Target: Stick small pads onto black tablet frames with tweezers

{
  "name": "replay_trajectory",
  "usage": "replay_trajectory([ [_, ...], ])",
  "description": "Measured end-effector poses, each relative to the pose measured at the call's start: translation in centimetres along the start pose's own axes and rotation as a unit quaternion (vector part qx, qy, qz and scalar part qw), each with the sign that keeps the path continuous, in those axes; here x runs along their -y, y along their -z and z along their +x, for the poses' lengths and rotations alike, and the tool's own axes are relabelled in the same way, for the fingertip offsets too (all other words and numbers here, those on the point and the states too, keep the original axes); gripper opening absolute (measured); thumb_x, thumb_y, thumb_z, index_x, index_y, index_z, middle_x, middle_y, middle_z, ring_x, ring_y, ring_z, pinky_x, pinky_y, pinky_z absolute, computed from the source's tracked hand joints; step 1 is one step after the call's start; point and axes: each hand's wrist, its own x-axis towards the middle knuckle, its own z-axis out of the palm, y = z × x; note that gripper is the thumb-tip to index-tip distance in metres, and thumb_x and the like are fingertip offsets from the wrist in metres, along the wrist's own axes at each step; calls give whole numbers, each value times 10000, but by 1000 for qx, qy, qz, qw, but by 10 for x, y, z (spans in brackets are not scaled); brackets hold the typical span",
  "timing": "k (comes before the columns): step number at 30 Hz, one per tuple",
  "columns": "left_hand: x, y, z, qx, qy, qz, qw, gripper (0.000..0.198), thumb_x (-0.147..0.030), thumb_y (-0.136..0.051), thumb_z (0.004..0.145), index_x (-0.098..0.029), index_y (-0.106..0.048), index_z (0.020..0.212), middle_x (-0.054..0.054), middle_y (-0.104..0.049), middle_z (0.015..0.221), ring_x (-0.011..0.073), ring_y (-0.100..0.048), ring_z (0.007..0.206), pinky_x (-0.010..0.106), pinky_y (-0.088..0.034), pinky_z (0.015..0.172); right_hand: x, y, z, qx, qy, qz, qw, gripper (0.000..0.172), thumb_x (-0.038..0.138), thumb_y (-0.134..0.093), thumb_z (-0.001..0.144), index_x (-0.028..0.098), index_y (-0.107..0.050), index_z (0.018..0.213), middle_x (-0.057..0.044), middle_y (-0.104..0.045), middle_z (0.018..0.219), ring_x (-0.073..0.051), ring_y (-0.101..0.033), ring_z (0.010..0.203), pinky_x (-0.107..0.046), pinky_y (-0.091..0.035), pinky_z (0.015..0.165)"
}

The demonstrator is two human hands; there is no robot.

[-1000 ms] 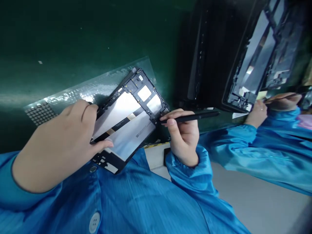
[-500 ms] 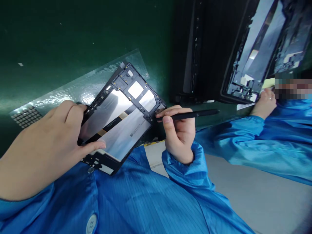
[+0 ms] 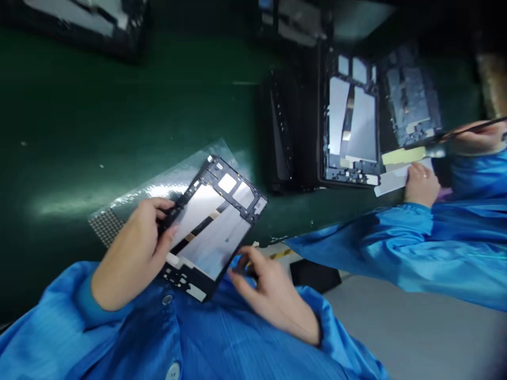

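Note:
My left hand (image 3: 132, 256) grips the left edge of an opened tablet frame (image 3: 214, 224), black-rimmed with silvery shielding plates and a dark strip across the middle. The frame is tilted, its lower end over my blue smock. My right hand (image 3: 269, 295) has dropped below the frame's lower right edge, fingers curled toward it. The picture is blurred there, and a dark bit shows at the fingertips. I cannot make out whether the black stylus is still in that hand.
A clear plastic bag (image 3: 130, 198) lies under the frame on the green bench (image 3: 79, 116). To the right, another person in blue sleeves (image 3: 396, 243) works on a second opened tablet (image 3: 352, 126) in a black tray, one hand (image 3: 422, 184) on a pale strip.
The view has swung up and back. My right hand has come down from the frame's right corner, where it held the stylus, to below the frame. My left hand keeps its grip.

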Motion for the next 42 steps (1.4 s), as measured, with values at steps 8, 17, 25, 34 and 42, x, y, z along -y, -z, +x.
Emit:
replay_trajectory([
  [8, -8, 13, 20, -90, -57, -116, 988, 344, -388, -620, 1055, -304, -596, 1387, 57, -735, 1221, 175, -750, 1014, 355, -647, 879, 37, -24, 22, -214, 115, 223, 944, 481, 445, -672, 1072, 328, -398, 1450, -76, -812, 1273, -250, -830, 1083, -398, -679, 880],
  [17, 47, 46, 91, -327, -138, -218, 909, 570, -414, -793, 945, -287, -542, 1441, 112, -554, 1594, 258, -622, 1404, 439, -600, 1117, 180, 129, 315, -295, 78, 74, 949, 405, 193, -550, 1050, 123, -510, 1447, -211, -677, 1518, -266, -683, 1406, -377, -542, 1196],
  [25, 65, 34, 88, -370, -94, -305, 872, 473, -476, -777, 1009, -175, -672, 1358, 121, -662, 1445, 246, -677, 1269, 441, -653, 1054, 264, 67, 387, -217, 91, -6, 972, 234, 201, -702, 993, 94, -712, 1202, -289, -653, 1523, -423, -527, 1558, -529, -330, 1357],
  [34, 79, 62, 107, -326, -1, -448, 833, 545, -597, -663, 1063, -168, -660, 1399, 126, -704, 1375, 230, -718, 1198, 448, -667, 1039, 320, -38, 321, -23, 77, 197, 977, 325, 446, -811, 954, 224, -578, 907, 82, -415, 677, -114, -387, 604, -258, -400, 578],
  [42, 59, 80, 68, -142, 25, -472, 870, 615, -394, -907, 742, -207, -706, 1293, 67, -793, 1204, 251, -760, 1068, 402, -663, 964, 121, 30, 87, 107, 130, 254, 952, 552, 675, -593, 1031, 285, -785, 690, -97, -685, 798, -279, -665, 799, -456, -543, 674],
])
